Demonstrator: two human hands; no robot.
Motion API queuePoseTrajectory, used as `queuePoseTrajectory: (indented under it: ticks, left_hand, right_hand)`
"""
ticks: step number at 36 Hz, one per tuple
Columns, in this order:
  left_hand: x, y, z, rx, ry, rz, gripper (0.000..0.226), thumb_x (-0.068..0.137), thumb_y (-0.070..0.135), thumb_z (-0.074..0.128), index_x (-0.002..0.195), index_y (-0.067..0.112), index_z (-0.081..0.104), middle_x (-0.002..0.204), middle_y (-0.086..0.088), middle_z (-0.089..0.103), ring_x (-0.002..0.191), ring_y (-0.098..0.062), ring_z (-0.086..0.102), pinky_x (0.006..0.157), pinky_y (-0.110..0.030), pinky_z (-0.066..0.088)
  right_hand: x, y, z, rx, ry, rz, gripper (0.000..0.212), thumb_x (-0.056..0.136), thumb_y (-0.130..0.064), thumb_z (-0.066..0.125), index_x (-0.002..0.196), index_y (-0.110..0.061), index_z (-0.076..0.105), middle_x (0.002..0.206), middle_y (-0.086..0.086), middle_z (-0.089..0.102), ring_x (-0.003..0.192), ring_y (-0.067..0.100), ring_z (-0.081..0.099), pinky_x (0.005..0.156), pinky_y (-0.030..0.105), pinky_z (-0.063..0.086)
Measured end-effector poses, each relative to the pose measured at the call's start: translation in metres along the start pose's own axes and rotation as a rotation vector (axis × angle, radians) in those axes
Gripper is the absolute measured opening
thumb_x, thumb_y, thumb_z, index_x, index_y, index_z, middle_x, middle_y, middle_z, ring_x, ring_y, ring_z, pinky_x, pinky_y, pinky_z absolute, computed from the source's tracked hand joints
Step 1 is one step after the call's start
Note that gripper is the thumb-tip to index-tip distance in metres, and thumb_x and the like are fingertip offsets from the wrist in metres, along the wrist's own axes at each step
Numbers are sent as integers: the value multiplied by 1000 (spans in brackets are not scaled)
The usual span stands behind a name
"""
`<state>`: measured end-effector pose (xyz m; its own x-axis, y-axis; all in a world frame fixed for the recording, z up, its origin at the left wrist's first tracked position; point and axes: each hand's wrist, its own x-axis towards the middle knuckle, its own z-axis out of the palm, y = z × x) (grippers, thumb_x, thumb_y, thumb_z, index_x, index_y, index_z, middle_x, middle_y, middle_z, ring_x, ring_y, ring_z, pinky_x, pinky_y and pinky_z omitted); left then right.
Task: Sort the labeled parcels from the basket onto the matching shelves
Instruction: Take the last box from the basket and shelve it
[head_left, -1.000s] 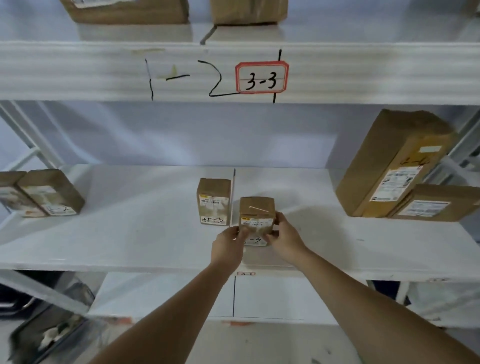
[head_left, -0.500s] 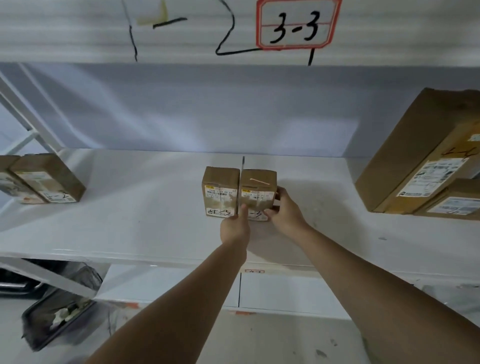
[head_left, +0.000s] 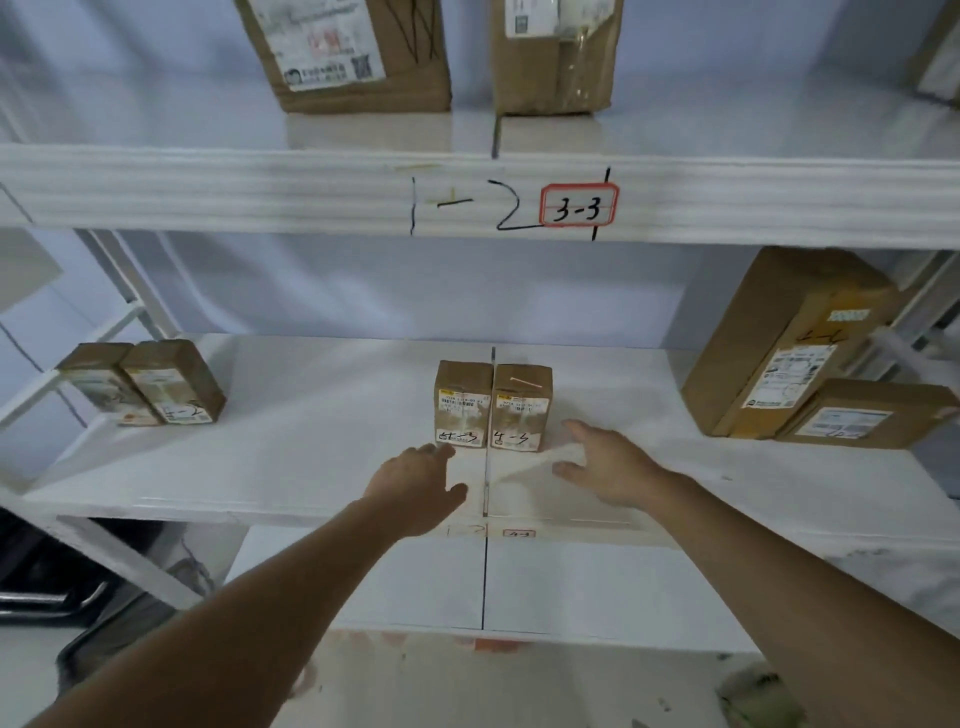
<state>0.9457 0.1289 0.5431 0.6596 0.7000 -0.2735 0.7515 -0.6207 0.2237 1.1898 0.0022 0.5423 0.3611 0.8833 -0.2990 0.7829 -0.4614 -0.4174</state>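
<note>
Cardboard parcel (head_left: 520, 405) upright on shelf (head_left: 291, 457), just beyond both slack, empty grips: left hand (head_left: 415, 483), right hand (head_left: 605, 467).

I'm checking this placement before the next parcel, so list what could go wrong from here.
1. The right box stands tight against the left box at the shelf seam. A careless brush from the left hand, whose fingers are close to the left box, could tip either.
2. The handwritten marks on both boxes are hard to read, so a mismatch with the shelf tag could go unnoticed.
3. The right hand is open and clear; little risk there.
</note>
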Motion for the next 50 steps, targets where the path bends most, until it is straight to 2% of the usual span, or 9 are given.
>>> queuePoseTrajectory:
  ticks: [3, 7, 11, 18, 28, 31, 34, 42, 50]
  left_hand:
    - [-29, -12, -20, 171, -45, 58, 68, 100, 56, 51, 158, 22, 37, 156, 0, 48, 139, -23, 47, 114, -40, 41]
    - [-79, -22, -44, 223, -81, 86, 77, 99, 63, 50, 161, 21, 32, 164, 1, 38, 145, -22, 41, 118, -39, 36]
    - [-138, -35, -68, 205, -8, 47, 82, 96, 66, 51, 162, 21, 32, 167, 3, 33, 149, -22, 39, 120, -38, 34]
    - [-261, -69, -85, 148, 105, -206, 81, 94, 69, 51, 159, 23, 36, 162, 0, 42, 144, -26, 45, 117, -41, 38]
    - [-474, -82, -37, 62, 141, -526, 88, 81, 80, 42, 147, 23, 52, 147, -2, 56, 128, -29, 58, 106, -44, 49]
    - [-532, -84, -31, 39, 181, -606, 73, 90, 71, 51, 142, 20, 55, 143, -5, 60, 125, -29, 59, 104, -43, 49]
    - [-587, -97, -16, -1, 199, -664, 71, 96, 63, 55, 150, 18, 48, 148, -7, 55, 132, -29, 54, 110, -43, 45]
    - [-723, -136, 27, -63, 223, -798, 77, 95, 65, 54, 157, 23, 40, 157, -2, 48, 139, -27, 49, 115, -44, 40]
    - [-835, -200, 69, -46, 191, -851, 75, 95, 68, 52, 156, 24, 41, 156, 0, 50, 136, -24, 52, 111, -41, 43]
  right_hand:
    - [-32, -27, -10, -216, -34, -105, 72, 99, -55, 57, 160, -27, 29, 155, 5, 48, 138, 28, 48, 107, 41, 45]
    - [-68, -77, -17, -395, -65, -237, 81, 99, -62, 49, 165, -26, 18, 169, 1, 26, 152, 27, 31, 118, 42, 35]
    - [-96, -132, -13, -487, -73, -374, 79, 98, -62, 46, 164, -27, 20, 170, 1, 25, 152, 25, 31, 118, 45, 35]
    - [-150, -217, 4, -525, -66, -647, 77, 98, -62, 48, 162, -28, 24, 165, 0, 31, 146, 25, 36, 117, 42, 36]
    - [-261, -298, 74, -596, -214, -914, 79, 98, -63, 50, 163, -25, 26, 167, 3, 31, 148, 25, 36, 120, 40, 33]
    - [-299, -330, 91, -596, -221, -989, 80, 98, -63, 51, 163, -26, 25, 166, 3, 33, 149, 25, 36, 120, 43, 34]
    - [-341, -361, 115, -580, -231, -1067, 79, 97, -63, 51, 163, -27, 25, 165, 2, 34, 149, 24, 37, 118, 46, 36]
    - [-433, -438, 188, -625, -248, -1190, 77, 97, -62, 52, 162, -29, 26, 162, 0, 37, 144, 24, 40, 115, 45, 39]
    - [-495, -500, 276, -551, -293, -1137, 79, 92, -65, 53, 159, -31, 29, 158, -1, 44, 138, 20, 47, 112, 45, 44]
